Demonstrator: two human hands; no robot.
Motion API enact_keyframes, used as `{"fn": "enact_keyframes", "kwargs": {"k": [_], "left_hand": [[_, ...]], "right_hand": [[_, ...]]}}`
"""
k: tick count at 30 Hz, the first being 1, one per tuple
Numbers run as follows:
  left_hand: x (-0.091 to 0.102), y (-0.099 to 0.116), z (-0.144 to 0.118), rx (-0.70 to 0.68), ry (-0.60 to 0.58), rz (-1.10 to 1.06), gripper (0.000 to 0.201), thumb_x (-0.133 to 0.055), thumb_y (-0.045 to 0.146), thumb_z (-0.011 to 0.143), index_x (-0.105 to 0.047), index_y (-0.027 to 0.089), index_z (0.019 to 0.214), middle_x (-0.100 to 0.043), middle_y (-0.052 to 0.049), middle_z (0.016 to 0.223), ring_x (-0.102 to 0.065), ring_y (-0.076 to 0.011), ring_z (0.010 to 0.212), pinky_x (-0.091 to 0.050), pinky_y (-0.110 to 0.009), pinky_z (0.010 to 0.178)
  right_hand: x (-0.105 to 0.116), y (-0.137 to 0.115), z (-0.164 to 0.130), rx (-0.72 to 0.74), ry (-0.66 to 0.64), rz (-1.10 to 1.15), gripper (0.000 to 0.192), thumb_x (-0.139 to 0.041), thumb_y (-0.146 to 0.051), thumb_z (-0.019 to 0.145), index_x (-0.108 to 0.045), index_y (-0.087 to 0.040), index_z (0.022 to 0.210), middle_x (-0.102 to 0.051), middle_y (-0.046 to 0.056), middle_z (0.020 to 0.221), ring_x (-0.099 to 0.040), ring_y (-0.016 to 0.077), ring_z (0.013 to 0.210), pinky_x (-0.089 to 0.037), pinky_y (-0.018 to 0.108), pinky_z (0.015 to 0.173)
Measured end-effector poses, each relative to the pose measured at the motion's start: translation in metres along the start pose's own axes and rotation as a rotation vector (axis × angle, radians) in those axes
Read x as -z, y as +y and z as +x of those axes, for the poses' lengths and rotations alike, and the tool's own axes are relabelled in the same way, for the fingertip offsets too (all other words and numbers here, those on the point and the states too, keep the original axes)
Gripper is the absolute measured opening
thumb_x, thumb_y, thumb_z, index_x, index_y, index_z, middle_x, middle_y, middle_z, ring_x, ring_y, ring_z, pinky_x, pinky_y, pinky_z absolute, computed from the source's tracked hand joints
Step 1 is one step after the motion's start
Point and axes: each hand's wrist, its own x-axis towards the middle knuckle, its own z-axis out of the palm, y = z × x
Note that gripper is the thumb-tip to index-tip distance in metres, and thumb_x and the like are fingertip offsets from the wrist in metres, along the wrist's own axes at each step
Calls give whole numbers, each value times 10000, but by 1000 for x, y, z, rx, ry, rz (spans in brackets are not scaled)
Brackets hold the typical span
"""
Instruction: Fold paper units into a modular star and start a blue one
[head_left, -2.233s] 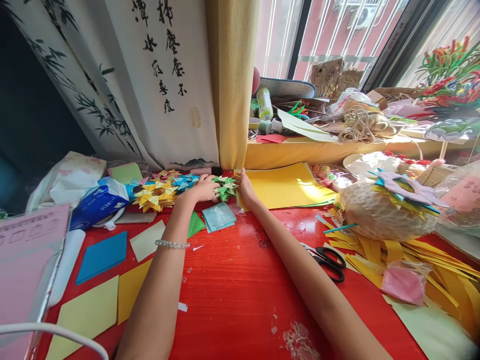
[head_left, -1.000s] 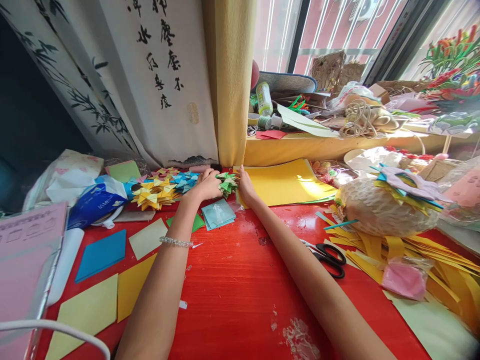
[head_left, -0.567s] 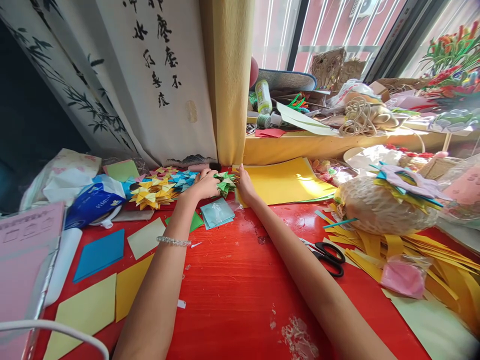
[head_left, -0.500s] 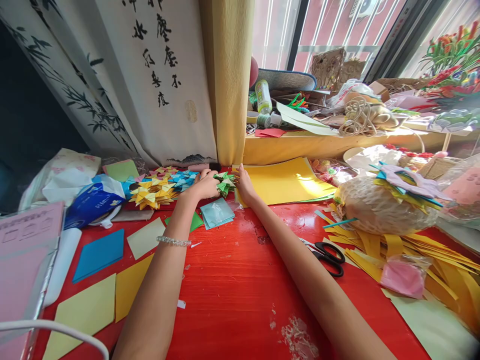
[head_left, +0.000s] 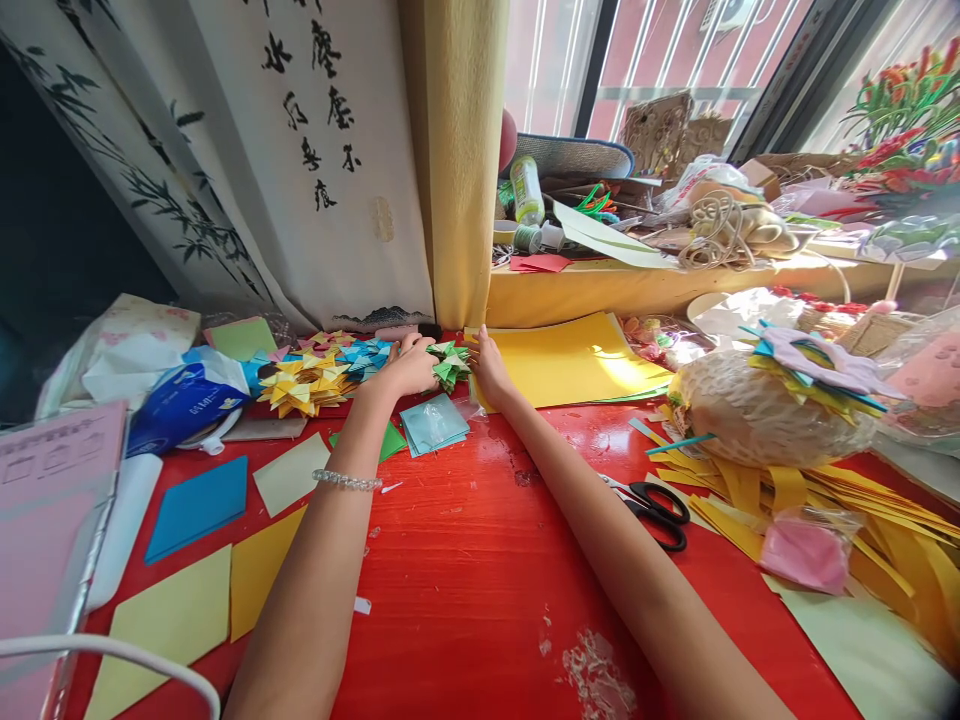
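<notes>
In the head view, both of the person's hands reach to the back of the red bench (head_left: 450,570), with a spiky green paper ornament (head_left: 451,366) between them. From the left hand (head_left: 409,367) the ornament lies just to the right, against its fingers; from the right hand (head_left: 492,370) it lies just to the left. The left hand looks the nearer, overlapping the ornament's left side. That hand is curled, but whether it is clamped on the ornament cannot be told; the right stands on edge, thumb up, and whether its fingers grip or only touch is likewise unclear. The ornament is compact, with no clear long axis, and sits at the right end of a sideways row with blue (head_left: 366,358) and yellow ornaments (head_left: 306,386). Yellow sheets (head_left: 562,360) lie beside and partly behind the right hand; light blue squares (head_left: 433,425) lie just in front of the ornament. Scissors (head_left: 656,515) rest beside the right forearm.
</notes>
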Motion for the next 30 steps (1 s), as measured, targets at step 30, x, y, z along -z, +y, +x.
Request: {"fn": "enact_keyframes", "kwargs": {"k": [30], "left_hand": [[10, 9, -4, 27, -61, -48, 272, -555, 376, 624, -644, 224, 831, -299, -6, 1365, -166, -279, 1263, -185, -414, 1040]], "right_hand": [[1, -3, -1, -12, -1, 15, 413, -358, -576, 808, -462, -202, 948, -583, 54, 969, -573, 137, 773, -459, 247, 652]]}}
